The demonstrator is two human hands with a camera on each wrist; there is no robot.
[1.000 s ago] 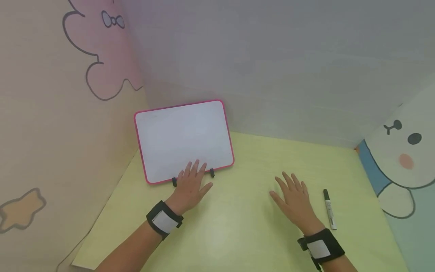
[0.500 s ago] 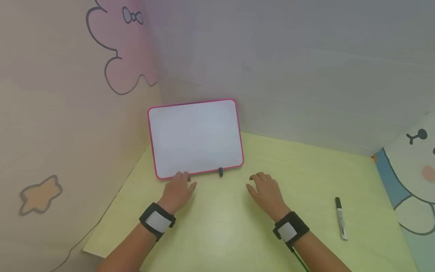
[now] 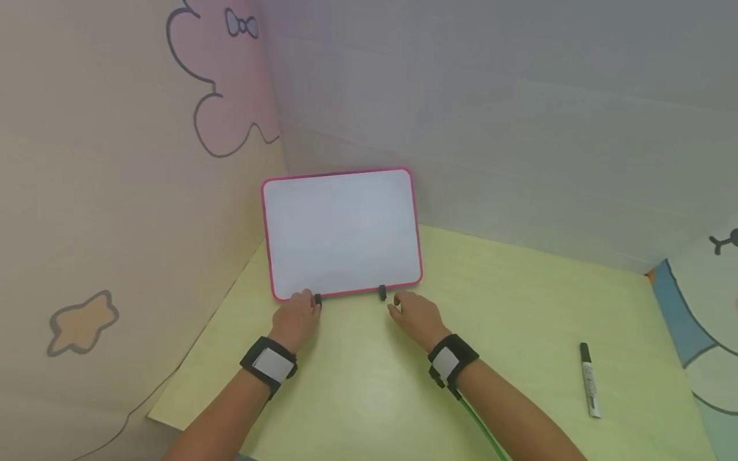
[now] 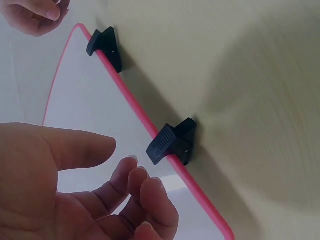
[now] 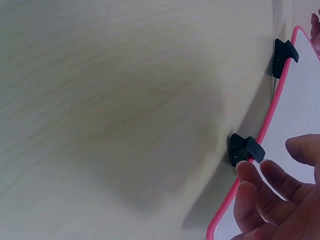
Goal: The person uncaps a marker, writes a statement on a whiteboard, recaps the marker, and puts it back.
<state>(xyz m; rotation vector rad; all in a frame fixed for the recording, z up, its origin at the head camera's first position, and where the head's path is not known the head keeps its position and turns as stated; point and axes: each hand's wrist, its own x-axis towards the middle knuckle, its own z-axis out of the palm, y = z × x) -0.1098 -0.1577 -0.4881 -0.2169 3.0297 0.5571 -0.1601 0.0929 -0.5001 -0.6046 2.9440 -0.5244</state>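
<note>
A whiteboard with a pink frame [image 3: 343, 234] leans back against the wall, its lower edge held in two black stand clips. Just beside the left clip [image 4: 172, 142] is my left hand [image 3: 295, 323], thumb and fingers loosely bent with a gap between them. My right hand [image 3: 418, 318] hovers by the right clip [image 5: 245, 148], fingers half bent and thumb apart. In the right wrist view one fingertip overlaps that clip's lower edge; whether it touches is unclear. Neither hand grips anything.
A black-capped marker [image 3: 590, 381] lies on the pale yellow table [image 3: 519, 307] at the right. Walls with cartoon drawings rise behind and at both sides. A green cable [image 3: 483, 428] runs along the right forearm.
Both hands have drawn toward the board's lower edge; the left backed off its front and the right moved left toward the right clip. Their fingers went from spread to bent. The view shifted.
</note>
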